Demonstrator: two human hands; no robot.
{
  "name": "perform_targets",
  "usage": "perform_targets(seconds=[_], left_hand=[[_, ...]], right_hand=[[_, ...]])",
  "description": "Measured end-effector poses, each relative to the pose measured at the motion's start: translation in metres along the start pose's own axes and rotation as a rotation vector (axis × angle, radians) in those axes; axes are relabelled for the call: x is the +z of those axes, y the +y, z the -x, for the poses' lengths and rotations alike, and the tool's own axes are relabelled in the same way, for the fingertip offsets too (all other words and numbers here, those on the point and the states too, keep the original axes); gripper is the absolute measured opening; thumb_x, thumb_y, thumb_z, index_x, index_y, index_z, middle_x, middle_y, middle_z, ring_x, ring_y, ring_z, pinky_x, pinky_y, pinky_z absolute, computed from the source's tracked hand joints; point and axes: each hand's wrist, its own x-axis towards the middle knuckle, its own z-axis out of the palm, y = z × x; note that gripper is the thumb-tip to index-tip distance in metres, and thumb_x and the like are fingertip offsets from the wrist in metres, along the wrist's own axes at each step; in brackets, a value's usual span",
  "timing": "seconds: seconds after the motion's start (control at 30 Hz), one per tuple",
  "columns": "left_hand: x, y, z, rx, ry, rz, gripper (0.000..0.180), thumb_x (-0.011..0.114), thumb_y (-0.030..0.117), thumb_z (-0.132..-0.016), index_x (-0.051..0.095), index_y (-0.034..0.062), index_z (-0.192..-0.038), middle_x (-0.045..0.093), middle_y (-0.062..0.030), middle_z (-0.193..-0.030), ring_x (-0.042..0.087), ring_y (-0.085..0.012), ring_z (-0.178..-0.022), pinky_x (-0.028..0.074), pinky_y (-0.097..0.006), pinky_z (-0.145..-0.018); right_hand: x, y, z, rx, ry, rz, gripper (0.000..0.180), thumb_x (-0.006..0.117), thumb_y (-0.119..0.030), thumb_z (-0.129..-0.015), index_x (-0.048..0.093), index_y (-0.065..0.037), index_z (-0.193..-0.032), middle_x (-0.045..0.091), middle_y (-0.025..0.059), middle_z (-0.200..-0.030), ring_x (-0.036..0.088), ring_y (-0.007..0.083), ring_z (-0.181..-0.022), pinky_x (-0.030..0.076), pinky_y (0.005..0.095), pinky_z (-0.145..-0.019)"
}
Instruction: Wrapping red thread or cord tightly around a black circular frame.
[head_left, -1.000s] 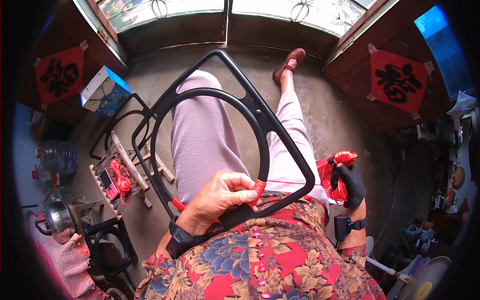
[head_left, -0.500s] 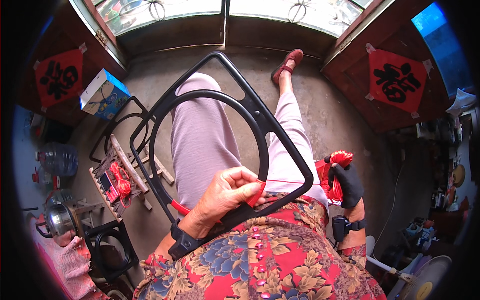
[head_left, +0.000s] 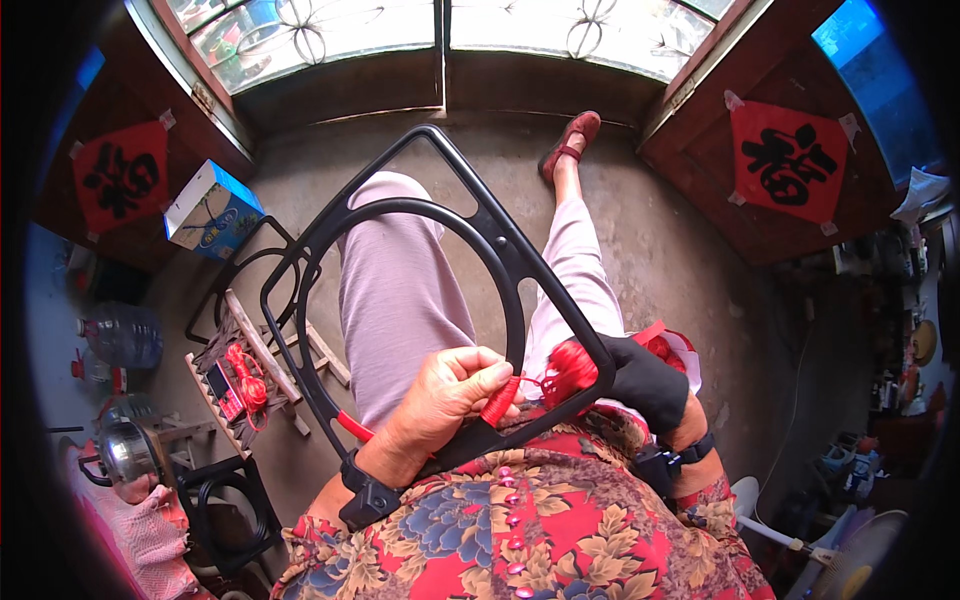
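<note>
Left hand (head_left: 445, 395), bare, sits in the lower middle of the frame, its fingers curled around the lower bar of a black frame (head_left: 420, 260) and pinching the red cord (head_left: 500, 398) wound onto that bar. Right hand (head_left: 645, 380), in a black glove, is just to the right of it, closed on a bundle of the same red cord (head_left: 572, 365) pressed against the frame's right-hand bar. A short strand runs between the two hands.

The frame, a squarish outline with a ring inside, lies tilted across the person's lap in the centre of the picture. Judging by the cord, only a short stretch of the lower bar is wrapped, plus a red piece at the lower left; most of the frame is bare black, so the wrapping looks to be at an early stage.

Compared with a second ago, the gloved hand has come in from the far right and up to the frame, and the strand has shortened.

At the left, on the floor, lie more black frames (head_left: 240, 290), a blue box (head_left: 210, 210) and a water bottle (head_left: 125, 335).
</note>
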Motion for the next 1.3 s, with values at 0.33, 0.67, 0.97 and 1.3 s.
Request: perform_targets(seconds=[0.33,0.67,0.97,1.3], left_hand=[[0.006,-0.011,-0.001,0.329,0.051,-0.223,0.025,0.059,0.022,-0.091,0.064,-0.0014,-0.098,0.065,-0.0032,-0.079,0.059,-0.0074,-0.065,0.046,-0.020,-0.059],[-0.014,-0.016,-0.007,-0.015,-0.113,0.223,0.048,0.038,0.037,-0.097,0.056,-0.0069,-0.107,0.065,-0.0170,-0.088,0.066,-0.0227,-0.072,0.055,-0.032,-0.067],[-0.011,-0.006,-0.004,-0.063,-0.137,0.100,0.038,0.050,0.025,-0.091,0.057,-0.0103,-0.103,0.066,-0.0190,-0.080,0.067,-0.0251,-0.066,0.056,-0.034,-0.068],[0.003,-0.006,-0.004,0.047,-0.012,-0.038,0.013,0.059,0.013,-0.089,0.056,0.0006,-0.093,0.067,-0.0146,-0.079,0.067,-0.0179,-0.064,0.056,-0.025,-0.059]], right_hand=[[0.022,-0.014,-0.062,-0.654,-0.101,0.347,0.072,0.073,-0.012,-0.075,0.036,-0.004,-0.137,0.054,0.0120,-0.121,0.052,0.0156,-0.107,0.043,0.0270,-0.090],[0.015,0.078,-0.036,-0.444,0.025,-0.234,0.063,0.058,0.002,-0.083,0.030,0.000,-0.139,0.050,0.0100,-0.128,0.048,0.0197,-0.116,0.037,0.0267,-0.099],[-0.035,0.038,0.012,-0.531,0.465,0.117,0.022,0.034,-0.010,-0.096,0.043,-0.004,-0.115,0.043,0.0043,-0.084,0.043,0.0137,-0.074,0.042,0.0260,-0.069],[-0.033,0.035,0.014,-0.319,0.421,-0.826,0.042,0.042,-0.030,-0.098,0.048,0.000,-0.126,0.061,0.0131,-0.110,0.060,0.0211,-0.096,0.048,0.0328,-0.086]])
